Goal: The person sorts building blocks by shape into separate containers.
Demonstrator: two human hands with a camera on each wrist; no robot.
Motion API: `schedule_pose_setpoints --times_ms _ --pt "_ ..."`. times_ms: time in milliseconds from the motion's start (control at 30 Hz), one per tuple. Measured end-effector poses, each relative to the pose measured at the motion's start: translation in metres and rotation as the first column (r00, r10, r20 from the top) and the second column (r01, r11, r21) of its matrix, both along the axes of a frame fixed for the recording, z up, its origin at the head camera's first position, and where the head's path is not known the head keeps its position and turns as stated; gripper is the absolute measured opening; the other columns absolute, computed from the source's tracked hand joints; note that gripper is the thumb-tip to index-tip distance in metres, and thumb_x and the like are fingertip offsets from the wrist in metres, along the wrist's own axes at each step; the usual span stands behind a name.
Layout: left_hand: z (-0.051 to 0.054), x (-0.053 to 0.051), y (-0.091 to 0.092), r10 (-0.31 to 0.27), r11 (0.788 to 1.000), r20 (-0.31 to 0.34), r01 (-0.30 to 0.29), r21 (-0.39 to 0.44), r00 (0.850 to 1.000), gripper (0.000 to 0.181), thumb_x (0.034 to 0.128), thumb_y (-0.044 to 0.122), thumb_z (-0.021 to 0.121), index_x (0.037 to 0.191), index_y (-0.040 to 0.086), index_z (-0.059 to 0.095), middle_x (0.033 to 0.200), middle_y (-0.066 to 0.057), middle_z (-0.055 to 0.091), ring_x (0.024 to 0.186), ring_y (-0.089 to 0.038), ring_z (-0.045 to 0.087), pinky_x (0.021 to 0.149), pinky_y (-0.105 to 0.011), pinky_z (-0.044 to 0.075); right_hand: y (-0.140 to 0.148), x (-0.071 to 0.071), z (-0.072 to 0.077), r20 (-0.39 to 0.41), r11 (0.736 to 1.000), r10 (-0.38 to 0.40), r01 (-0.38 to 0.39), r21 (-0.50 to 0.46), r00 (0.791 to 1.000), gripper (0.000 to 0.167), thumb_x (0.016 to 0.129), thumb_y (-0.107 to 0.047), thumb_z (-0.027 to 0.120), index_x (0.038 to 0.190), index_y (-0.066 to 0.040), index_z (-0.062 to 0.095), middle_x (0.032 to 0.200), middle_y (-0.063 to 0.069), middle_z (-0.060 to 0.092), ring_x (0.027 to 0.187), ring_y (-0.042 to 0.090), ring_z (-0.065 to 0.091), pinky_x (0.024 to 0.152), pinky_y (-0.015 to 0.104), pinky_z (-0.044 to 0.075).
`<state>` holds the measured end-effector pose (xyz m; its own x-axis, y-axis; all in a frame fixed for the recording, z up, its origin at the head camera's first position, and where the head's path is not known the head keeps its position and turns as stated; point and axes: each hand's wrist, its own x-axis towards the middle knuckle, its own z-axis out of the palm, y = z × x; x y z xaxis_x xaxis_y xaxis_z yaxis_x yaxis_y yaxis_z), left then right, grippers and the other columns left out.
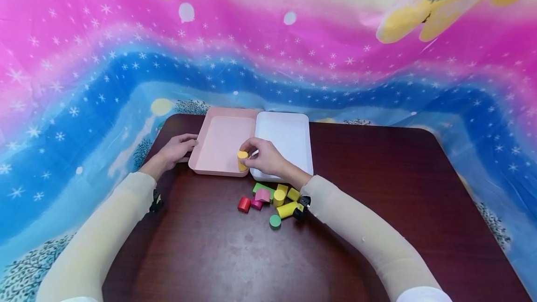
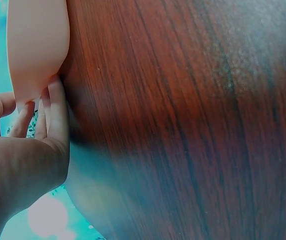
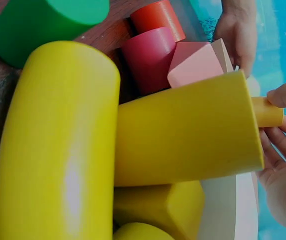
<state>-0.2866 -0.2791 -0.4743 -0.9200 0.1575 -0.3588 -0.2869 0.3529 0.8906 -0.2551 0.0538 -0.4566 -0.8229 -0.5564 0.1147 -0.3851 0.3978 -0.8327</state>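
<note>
My right hand [image 1: 268, 158] pinches an orange-yellow cylinder block [image 1: 242, 161] between thumb and fingers. The block is upright over the front right corner of the pink tray [image 1: 226, 139]; whether it touches the tray I cannot tell. At the tray's left side, my left hand [image 1: 173, 150] rests its fingers against the wall. In the left wrist view, those fairly straight fingers [image 2: 58, 110] meet the tray's corner. Against the pink tray's right side stands a white tray [image 1: 287, 136], partly hidden by my right hand.
In front of the white tray lie several loose blocks: a red one [image 1: 244, 204], a magenta one [image 1: 256, 204], a pink one [image 1: 262, 195], a green cylinder [image 1: 275, 222] and yellow pieces [image 1: 287, 209]. A patterned cloth [image 1: 268, 59] hangs behind the dark wooden table [image 1: 377, 171].
</note>
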Motion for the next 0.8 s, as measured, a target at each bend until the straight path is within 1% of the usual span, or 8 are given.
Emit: schedule_pose_setpoints --times_ms 133,333,433,567,800 --pt "0.001 0.001 0.0 0.003 1.0 -0.001 -0.003 0.0 1.0 0.055 0.1146 0.026 0.047 0.166 0.009 0.035 0.159 -0.025 0.045 0.146 -0.041 0.046 0.113 -0.058 0.046 0.001 0.0 -0.002 -0.006 1.0 0.007 -0.007 0.004 1.0 0.026 0.094 -0.01 0.081 0.116 -0.007 0.067 0.107 0.004 0.068 0.1 0.019 0.067 0.086 0.028 0.06" --pt "0.001 0.001 0.0 0.003 1.0 -0.001 -0.003 0.001 1.0 0.056 0.1147 0.027 0.048 0.166 0.009 0.034 0.159 -0.025 0.044 0.145 -0.04 0.048 0.112 -0.057 0.047 0.002 -0.001 -0.005 0.02 1.0 0.017 -0.017 0.001 1.0 0.026 0.095 -0.012 0.081 0.117 -0.008 0.067 0.107 0.003 0.068 0.102 0.017 0.066 0.089 0.028 0.059" --pt "0.0 0.001 0.0 0.002 1.0 -0.003 -0.002 0.001 1.0 0.056 0.1147 0.027 0.048 0.167 0.01 0.034 0.159 -0.025 0.044 0.145 -0.041 0.047 0.113 -0.058 0.046 0.002 -0.001 -0.005 0.015 1.0 0.02 -0.02 -0.004 1.0 0.03 0.095 -0.011 0.08 0.12 -0.003 0.067 0.108 0.005 0.068 0.102 0.017 0.066 0.09 0.028 0.059" --pt "0.0 0.001 0.0 0.001 1.0 -0.003 -0.001 -0.001 1.0 0.057 0.1148 0.028 0.047 0.167 0.011 0.033 0.16 -0.025 0.043 0.146 -0.042 0.046 0.113 -0.059 0.045 0.004 -0.002 -0.004 -0.006 1.0 0.024 -0.024 -0.014 1.0 0.035 0.095 -0.009 0.079 0.125 0.003 0.066 0.111 0.011 0.069 0.101 0.019 0.067 0.091 0.029 0.059" --pt "0.0 0.0 0.0 0.004 1.0 -0.002 -0.004 0.005 1.0 0.057 0.1148 0.028 0.047 0.167 0.01 0.034 0.16 -0.025 0.043 0.146 -0.042 0.046 0.113 -0.059 0.045 0.01 -0.004 -0.001 -0.027 1.0 0.015 -0.015 -0.001 1.0 0.036 0.096 -0.012 0.08 0.125 0.004 0.066 0.112 0.014 0.069 0.101 0.019 0.068 0.091 0.029 0.059"
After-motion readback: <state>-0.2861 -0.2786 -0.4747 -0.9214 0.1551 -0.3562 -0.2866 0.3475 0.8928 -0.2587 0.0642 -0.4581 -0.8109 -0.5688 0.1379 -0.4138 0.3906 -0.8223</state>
